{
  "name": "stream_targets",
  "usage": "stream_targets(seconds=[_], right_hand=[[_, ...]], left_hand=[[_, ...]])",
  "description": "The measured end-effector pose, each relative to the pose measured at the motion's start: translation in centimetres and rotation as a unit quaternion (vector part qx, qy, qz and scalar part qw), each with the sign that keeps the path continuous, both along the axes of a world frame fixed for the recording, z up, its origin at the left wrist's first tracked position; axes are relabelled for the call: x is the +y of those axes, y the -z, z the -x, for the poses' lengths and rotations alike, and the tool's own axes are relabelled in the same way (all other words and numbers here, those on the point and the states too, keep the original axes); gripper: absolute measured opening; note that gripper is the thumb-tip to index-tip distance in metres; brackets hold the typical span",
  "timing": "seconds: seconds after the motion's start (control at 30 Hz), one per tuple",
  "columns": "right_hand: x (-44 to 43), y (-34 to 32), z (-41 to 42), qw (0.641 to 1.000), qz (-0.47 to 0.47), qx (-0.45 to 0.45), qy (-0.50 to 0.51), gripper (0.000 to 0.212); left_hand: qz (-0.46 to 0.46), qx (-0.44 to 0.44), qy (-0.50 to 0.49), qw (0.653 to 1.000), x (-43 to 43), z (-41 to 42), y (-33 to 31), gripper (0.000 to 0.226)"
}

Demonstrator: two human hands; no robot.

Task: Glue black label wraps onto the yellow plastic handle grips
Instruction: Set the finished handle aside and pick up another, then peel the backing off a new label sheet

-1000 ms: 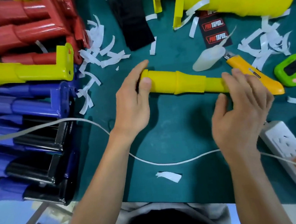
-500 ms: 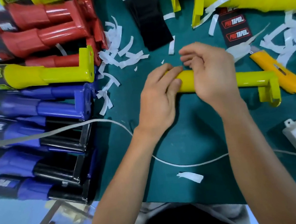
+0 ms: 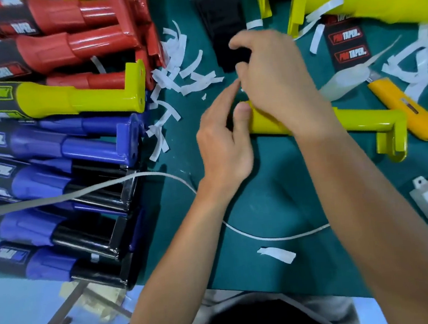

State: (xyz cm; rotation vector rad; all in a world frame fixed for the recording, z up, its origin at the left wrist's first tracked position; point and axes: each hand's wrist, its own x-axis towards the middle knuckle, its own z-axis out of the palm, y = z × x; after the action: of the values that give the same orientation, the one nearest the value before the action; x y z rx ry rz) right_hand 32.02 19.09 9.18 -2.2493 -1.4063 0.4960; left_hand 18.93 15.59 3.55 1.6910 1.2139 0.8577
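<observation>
On the green mat (image 3: pixel 264 204), the yellow plastic handle grip (image 3: pixel 360 121) is steadied by the left hand (image 3: pixel 225 145), thumb pressing, fingers loose. The right hand (image 3: pixel 275 77) has been lifted from it to the black label wraps (image 3: pixel 219 15), fingers curled, grasp unclear; wrapping seems unstarted.

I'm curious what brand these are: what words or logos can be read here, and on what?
"PROTAPER." twice, in red and white, on the loose black label.
"TAPER." on the top red grip's black wrap; its start is blurred.
Too blurred to read: the wraps on the blue grips, the wrap on the labelled yellow grip, the print on the utility knife.
</observation>
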Motion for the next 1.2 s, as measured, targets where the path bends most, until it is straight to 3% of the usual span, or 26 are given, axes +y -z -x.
stream_targets(seconds=[0.13, 0.23, 0.7, 0.83, 0.93, 1.0, 1.1, 1.2], right_hand=[[4.5, 0.8, 0.1, 0.995, 0.071, -0.069, -0.03, 0.043], [5.8, 1.5, -0.1, 0.984, 0.079, -0.157, -0.016, 0.024], [5.2, 1.9, 0.4, 0.972, 0.063, -0.225, -0.037, 0.027], [4.5, 0.7, -0.6, 0.987, 0.004, -0.157, 0.034, 0.029], [0.4, -1.2, -0.6, 0.979, -0.156, -0.093, 0.09, 0.027], [-3.8, -2.5, 1.2, 0.973, -0.221, -0.045, 0.043, 0.021], [-9.1, -2.2, 4.3, 0.979, -0.155, -0.041, -0.127, 0.013], [-10.2, -2.5, 5.0, 0.98, -0.09, 0.114, -0.138, 0.024]], left_hand=[[0.006, -0.038, -0.089, 0.995, 0.3, 0.4, 0.1, 0.038], [0.027, -0.052, -0.124, 0.991, 0.5, 0.2, -0.2, 0.037], [0.084, -0.106, -0.149, 0.98, 1.4, 0.3, -0.4, 0.032], [0.109, -0.143, -0.156, 0.971, 1.4, 0.4, -0.7, 0.031], [0.127, -0.192, -0.147, 0.962, 1.5, 0.5, -1.0, 0.029], [0.181, -0.261, -0.103, 0.943, 1.5, 0.5, -1.6, 0.038], [0.279, -0.377, -0.068, 0.88, 1.6, 1.0, -2.4, 0.049], [0.299, -0.406, -0.105, 0.857, 2.2, 1.5, -2.8, 0.021]])
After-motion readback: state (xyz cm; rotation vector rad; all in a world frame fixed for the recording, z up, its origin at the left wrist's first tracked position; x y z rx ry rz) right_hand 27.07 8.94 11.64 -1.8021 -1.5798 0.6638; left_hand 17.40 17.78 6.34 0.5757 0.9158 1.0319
